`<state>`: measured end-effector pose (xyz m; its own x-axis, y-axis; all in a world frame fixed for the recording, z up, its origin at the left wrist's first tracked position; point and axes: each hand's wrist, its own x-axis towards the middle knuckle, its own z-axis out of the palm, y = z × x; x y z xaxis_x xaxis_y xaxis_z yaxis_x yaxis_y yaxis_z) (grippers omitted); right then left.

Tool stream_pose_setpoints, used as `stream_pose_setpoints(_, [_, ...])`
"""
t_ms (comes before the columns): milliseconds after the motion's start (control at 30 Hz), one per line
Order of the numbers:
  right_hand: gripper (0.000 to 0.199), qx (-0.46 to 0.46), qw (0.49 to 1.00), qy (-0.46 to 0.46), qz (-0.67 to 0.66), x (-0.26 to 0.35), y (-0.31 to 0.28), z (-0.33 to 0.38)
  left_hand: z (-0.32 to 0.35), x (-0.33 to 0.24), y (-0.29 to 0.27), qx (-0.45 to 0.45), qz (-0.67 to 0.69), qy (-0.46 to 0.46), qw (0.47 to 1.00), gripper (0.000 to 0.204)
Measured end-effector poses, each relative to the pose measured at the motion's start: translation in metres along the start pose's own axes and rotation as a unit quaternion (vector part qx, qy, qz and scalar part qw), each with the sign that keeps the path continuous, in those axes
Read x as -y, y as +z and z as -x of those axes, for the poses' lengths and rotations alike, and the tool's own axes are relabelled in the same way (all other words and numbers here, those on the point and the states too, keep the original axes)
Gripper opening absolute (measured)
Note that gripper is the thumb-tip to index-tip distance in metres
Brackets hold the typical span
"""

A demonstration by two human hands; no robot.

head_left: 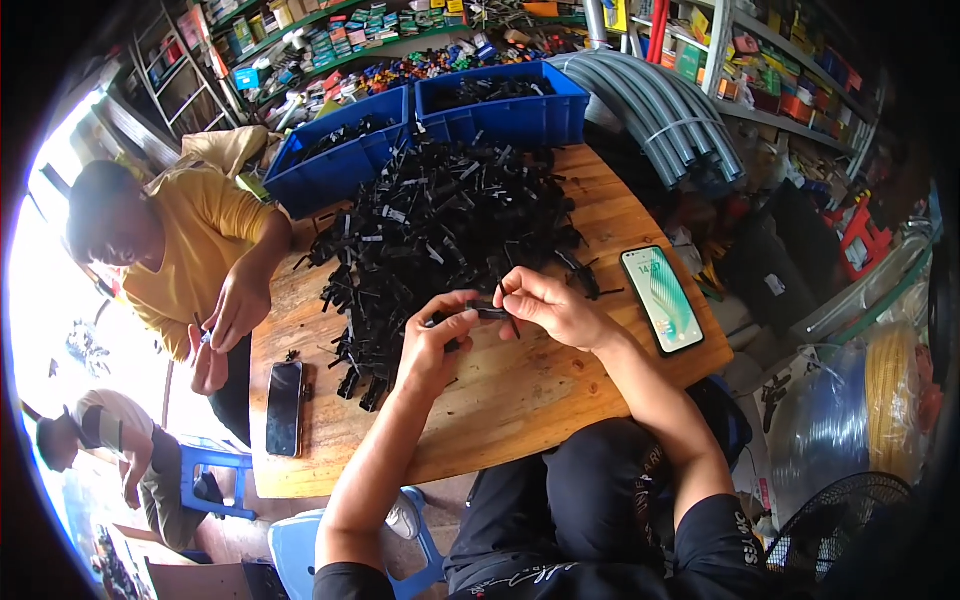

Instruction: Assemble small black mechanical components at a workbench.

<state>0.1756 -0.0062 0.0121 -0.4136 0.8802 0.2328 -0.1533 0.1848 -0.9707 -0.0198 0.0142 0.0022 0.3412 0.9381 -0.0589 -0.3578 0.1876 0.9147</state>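
Above the near part of the wooden table (520,420), my left hand (437,338) is closed on a small black plastic part (487,311), held level between thumb and fingers. At the part's other end, my right hand (552,304) pinches a thin black strip (512,322) against it. Whether the strip belongs to the part, I cannot tell. Just beyond both hands spreads a large heap of similar black parts (440,220), some with small white pieces showing among them.
Two blue bins (500,118) of black parts stand behind the heap. A lit phone (662,300) lies at right, a dark phone (284,408) at left. A co-worker in a yellow top (205,215) handles a small piece at left. Grey pipe coils (650,110) stand beyond.
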Motion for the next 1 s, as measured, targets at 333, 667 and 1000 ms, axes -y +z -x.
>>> stream_pose_setpoints(333, [0.014, -0.200, 0.973, -0.098, 0.050, -0.018, 0.007, -0.008, 0.004, 0.008, 0.004, -0.018, -0.183, 0.041, 0.982, 0.011])
stream_pose_setpoints(667, [0.011, -0.058, 0.994, 0.063, -0.064, -0.015, 0.012, -0.005, 0.011, 0.004, 0.007, -0.015, -0.394, 0.317, 0.863, 0.020])
stream_pose_setpoints(1000, [0.005, -0.090, 0.962, 0.096, -0.241, -0.028, 0.010, -0.005, 0.008, 0.005, 0.008, 0.005, -0.399, 0.307, 0.864, 0.019])
